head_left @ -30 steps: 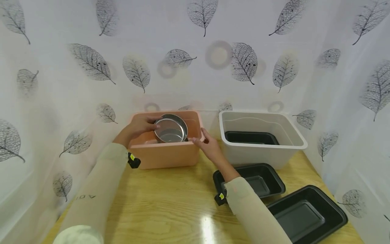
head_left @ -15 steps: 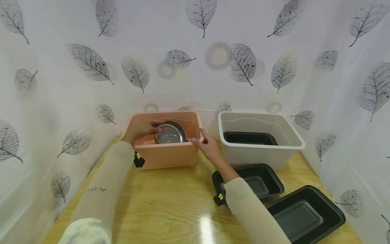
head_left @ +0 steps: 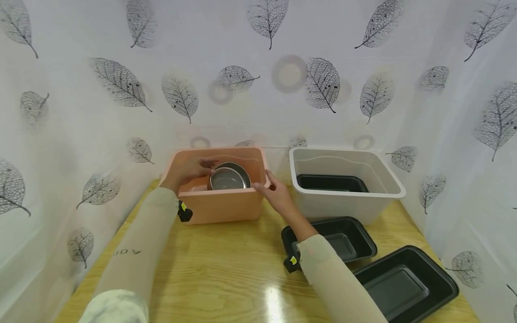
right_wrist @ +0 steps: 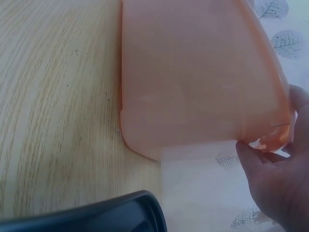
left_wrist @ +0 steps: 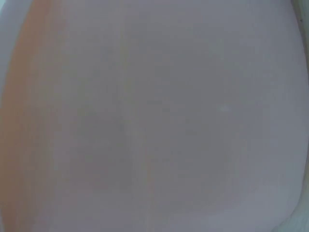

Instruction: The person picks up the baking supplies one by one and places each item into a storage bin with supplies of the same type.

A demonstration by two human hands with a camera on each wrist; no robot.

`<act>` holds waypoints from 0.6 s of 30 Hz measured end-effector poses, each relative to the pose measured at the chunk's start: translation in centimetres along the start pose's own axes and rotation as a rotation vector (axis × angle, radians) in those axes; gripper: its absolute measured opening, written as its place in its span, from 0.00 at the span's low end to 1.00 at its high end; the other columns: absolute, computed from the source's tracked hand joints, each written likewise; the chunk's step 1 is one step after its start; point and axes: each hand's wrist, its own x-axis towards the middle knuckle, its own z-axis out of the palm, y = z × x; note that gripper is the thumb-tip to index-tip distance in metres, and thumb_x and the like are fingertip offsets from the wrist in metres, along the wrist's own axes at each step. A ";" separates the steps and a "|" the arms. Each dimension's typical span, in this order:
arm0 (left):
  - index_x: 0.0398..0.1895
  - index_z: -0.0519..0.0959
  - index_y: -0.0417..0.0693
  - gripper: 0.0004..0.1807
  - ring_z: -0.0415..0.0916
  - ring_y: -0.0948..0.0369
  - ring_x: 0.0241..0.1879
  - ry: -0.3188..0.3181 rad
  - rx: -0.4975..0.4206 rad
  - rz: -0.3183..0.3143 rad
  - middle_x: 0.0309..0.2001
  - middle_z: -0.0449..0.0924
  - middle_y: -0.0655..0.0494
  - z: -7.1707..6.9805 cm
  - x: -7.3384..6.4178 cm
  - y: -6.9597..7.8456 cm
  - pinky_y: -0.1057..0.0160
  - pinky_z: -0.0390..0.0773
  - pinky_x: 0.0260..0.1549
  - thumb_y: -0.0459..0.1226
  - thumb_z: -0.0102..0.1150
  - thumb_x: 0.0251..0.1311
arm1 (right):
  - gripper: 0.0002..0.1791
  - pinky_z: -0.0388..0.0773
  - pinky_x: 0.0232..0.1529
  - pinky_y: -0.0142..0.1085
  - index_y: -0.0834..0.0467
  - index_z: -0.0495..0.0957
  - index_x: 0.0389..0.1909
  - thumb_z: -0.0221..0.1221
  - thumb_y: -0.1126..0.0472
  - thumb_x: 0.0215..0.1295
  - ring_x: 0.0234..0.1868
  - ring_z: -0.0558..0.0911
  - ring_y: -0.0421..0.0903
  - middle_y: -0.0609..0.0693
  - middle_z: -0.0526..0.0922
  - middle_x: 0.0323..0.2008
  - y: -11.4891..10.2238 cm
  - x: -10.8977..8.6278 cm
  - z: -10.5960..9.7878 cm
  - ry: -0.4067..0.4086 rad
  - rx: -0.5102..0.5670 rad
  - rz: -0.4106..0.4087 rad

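Two round metal cake tins [head_left: 227, 178], one in front of the other, tilt inside the orange plastic bin [head_left: 222, 207]. My left hand [head_left: 189, 171] reaches over the bin's left side. Its fingers are loosely extended beside the tins' left rim; whether the thumb touches the rim is hard to tell. The bin's near wall hides the tins' lower edges. My right hand [head_left: 278, 192] holds the bin's front right corner; in the right wrist view, the thumb lies under the rim with the fingers [right_wrist: 299, 99] around the edge. A blurred surface fills the left wrist view.
A white bin [head_left: 343, 206] stands to the right, with a black rectangular pan [head_left: 332, 182] inside. Below my right forearm lies a black loaf pan [head_left: 350, 237], and a larger black pan [head_left: 404, 287] sits at the right edge of the wooden table [head_left: 210, 269].
The tins have gone lower into the orange bin, then shifted slightly right, away from my left fingers. My left hand moved a little right and down. The right hand stays at the corner.
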 end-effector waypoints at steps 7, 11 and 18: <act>0.77 0.60 0.40 0.33 0.66 0.43 0.71 0.008 -0.005 0.023 0.75 0.62 0.38 -0.1 -0.8 0.2 0.44 0.69 0.67 0.31 0.56 0.72 | 0.45 0.74 0.37 0.37 0.42 0.55 0.80 0.61 0.35 0.66 0.39 0.73 0.47 0.56 0.76 0.39 -0.4 -0.1 0.1 -0.004 -0.026 0.013; 0.78 0.57 0.39 0.33 0.66 0.41 0.70 0.007 -0.003 0.028 0.75 0.61 0.37 -0.3 -1.5 1.0 0.42 0.69 0.67 0.33 0.54 0.73 | 0.42 0.79 0.51 0.45 0.44 0.56 0.80 0.59 0.37 0.69 0.53 0.78 0.52 0.58 0.75 0.64 -0.7 -0.3 -0.1 -0.009 -0.034 0.000; 0.79 0.56 0.41 0.33 0.65 0.41 0.71 0.017 -0.081 0.020 0.74 0.62 0.36 -0.5 -2.4 2.3 0.45 0.70 0.67 0.35 0.53 0.74 | 0.41 0.70 0.69 0.53 0.44 0.55 0.80 0.55 0.36 0.71 0.73 0.68 0.56 0.51 0.60 0.78 -1.5 -1.1 -1.2 0.006 -0.074 0.007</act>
